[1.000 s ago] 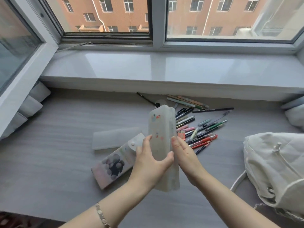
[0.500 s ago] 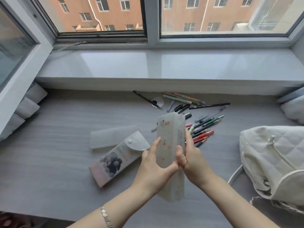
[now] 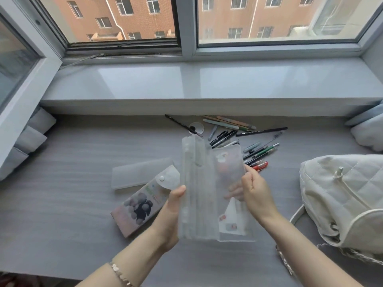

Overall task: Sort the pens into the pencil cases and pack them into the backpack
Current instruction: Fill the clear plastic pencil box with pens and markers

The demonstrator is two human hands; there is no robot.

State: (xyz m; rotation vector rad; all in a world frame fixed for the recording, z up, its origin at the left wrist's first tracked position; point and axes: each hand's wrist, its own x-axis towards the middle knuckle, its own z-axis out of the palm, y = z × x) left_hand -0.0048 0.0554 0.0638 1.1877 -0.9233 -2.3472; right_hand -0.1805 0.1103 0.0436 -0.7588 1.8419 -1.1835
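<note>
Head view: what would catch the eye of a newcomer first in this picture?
First, the translucent pencil case, held open upright at the centre: the left hand grips its body and the right hand pinches its flap. Behind it the loose pens lie scattered, and the white backpack sits at the right.

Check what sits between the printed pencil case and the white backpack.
In the head view, the translucent pencil case, open and held by the left hand and right hand, fills the gap between printed pencil case and backpack.
</note>
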